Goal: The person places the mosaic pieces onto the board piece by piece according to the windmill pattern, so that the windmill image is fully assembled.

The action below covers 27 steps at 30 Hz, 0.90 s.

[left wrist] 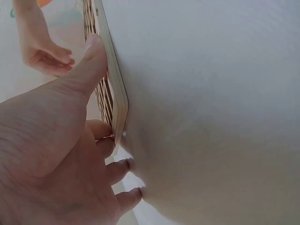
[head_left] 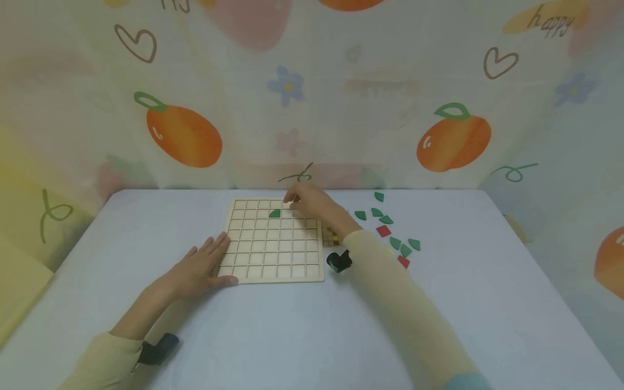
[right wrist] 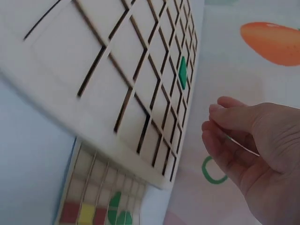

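My left hand [head_left: 200, 271] rests at the left edge of a pale wooden grid board [head_left: 265, 257]. Its thumb lies along the near rim and its fingers are spread beside the board, as the left wrist view shows. Over the board's far right part hovers my right hand [head_left: 312, 201], thumb and fingers bent with their tips close together [right wrist: 213, 115]. I cannot tell whether a small piece sits between those tips. A green quarter-round tile [head_left: 275, 213] lies in a cell in the board's second row from the back, just left of the right hand.
A smaller gridded board [head_left: 331, 236] with red, yellow and green pieces shows partly from under the large board's right side. Farther right lie several loose green quarter-round tiles [head_left: 395, 243] and red square tiles [head_left: 383, 231]. A patterned curtain [head_left: 322, 124] hangs behind the white table [head_left: 273, 336].
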{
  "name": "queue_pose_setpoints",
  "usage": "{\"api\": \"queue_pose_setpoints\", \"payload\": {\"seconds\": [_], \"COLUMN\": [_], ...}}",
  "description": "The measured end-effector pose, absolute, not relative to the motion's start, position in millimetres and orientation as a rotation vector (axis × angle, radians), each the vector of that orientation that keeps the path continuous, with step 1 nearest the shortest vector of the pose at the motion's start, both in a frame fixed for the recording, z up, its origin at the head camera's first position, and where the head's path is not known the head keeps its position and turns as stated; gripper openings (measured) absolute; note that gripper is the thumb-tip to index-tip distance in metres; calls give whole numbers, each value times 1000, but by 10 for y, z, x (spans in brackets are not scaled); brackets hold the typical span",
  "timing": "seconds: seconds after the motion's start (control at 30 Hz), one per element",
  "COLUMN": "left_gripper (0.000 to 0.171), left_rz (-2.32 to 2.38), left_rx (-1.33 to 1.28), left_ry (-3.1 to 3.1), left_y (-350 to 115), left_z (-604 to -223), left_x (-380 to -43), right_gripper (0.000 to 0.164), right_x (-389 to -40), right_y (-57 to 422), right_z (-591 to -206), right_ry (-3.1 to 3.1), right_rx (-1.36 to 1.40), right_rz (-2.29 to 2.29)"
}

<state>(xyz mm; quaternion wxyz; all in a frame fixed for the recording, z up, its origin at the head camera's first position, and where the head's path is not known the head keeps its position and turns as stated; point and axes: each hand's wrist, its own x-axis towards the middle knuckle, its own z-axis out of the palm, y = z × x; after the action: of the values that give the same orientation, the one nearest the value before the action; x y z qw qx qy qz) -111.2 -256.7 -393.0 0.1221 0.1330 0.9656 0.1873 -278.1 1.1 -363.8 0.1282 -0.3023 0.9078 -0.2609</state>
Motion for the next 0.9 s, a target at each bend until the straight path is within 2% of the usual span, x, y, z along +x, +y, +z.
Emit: {"api": "queue_pose_setpoints", "payload": {"seconds": [0.27, 0.9], "left_gripper": [104, 104], "left_rz": [551, 533], "left_rx": [385, 391], "left_ry": [2818, 2826], "left_y": [-2571, -2550], "left_z": [-3933, -3945], "left_x": [-1105, -1106], "right_gripper": [24, 20], "right_x": [-2772, -2862], "right_y": [236, 1107], "right_z": [-3588, -3623], "right_ry": [2612, 2710], "right_rx": [-969, -922], "right_rz": [-775, -786]}}
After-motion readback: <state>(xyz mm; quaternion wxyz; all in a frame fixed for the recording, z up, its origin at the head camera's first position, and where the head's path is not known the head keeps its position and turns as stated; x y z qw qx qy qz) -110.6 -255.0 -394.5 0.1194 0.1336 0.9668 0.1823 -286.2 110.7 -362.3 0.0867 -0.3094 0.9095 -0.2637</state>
